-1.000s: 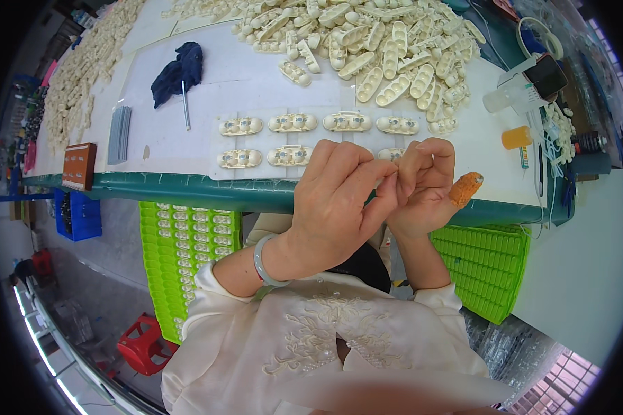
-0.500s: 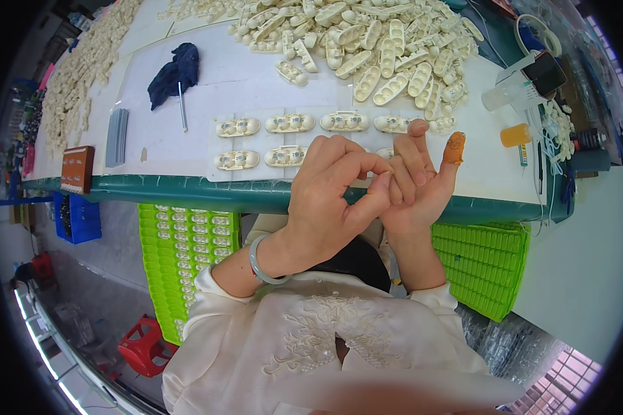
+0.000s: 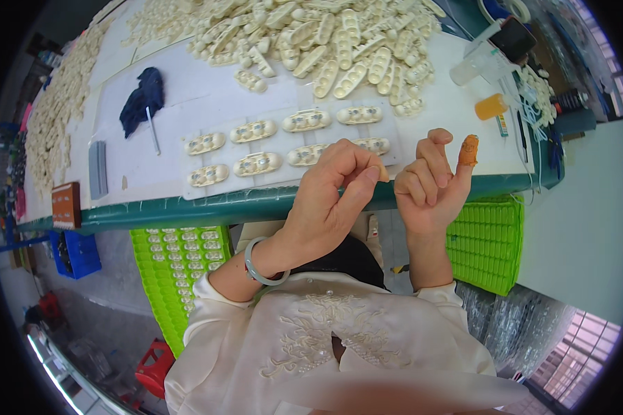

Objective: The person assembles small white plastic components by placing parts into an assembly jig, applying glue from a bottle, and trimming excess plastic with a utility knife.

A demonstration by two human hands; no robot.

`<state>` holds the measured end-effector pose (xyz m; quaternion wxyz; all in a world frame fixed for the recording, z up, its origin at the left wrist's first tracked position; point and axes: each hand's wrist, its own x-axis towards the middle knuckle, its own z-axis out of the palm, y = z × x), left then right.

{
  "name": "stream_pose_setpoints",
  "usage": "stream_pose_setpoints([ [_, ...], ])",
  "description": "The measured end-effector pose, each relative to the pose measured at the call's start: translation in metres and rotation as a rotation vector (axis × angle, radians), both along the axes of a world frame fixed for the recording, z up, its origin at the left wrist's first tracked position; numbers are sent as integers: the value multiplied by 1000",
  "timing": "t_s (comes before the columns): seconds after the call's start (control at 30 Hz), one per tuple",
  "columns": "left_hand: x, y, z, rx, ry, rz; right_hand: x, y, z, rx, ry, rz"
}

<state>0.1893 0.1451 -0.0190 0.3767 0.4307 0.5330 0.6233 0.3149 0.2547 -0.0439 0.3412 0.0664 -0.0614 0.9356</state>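
Note:
My left hand [image 3: 332, 200] is held over the table's front edge, thumb and forefinger pinched together. A small pale bit shows at the pinched tips; I cannot make out what it is. To its right, my right hand [image 3: 432, 190] is palm up, its fingers loosely curled and apart from the thumb, with nothing seen in it. An orange finger cover [image 3: 469, 150] sits on the right thumb. Behind my left hand lies a pale board [image 3: 180, 188] with two rows of cream pea-pod-shaped pieces [image 3: 255, 163], each with round bumps. The left hand partly covers the near row.
A big heap of cream pod pieces [image 3: 311, 41] fills the far table, with another heap [image 3: 62, 117] at left. A blue cloth [image 3: 143, 100], white stick [image 3: 152, 131], grey strips [image 3: 97, 170] and orange bottle [image 3: 491, 106] lie around. Green trays [image 3: 484, 242] flank my lap.
My hands have come apart; the left fingertips no longer touch the right fingers. My right hand has shifted slightly right. The view has turned, so the table things appear farther left.

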Motion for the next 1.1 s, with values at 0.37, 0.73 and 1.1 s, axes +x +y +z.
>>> stream_pose_setpoints([
  [0.37, 62, 39, -29, 183, 378, -334, 109, 79, -25, 719, -1421, -1406],
  [0.73, 32, 2, -28, 20, 635, -427, 109, 195, -51, 1369, -2095, -1064],
  [1.1, -86, -114, -37, 205, 617, 678, 49, 76, 18, 948, -1027, -647],
])
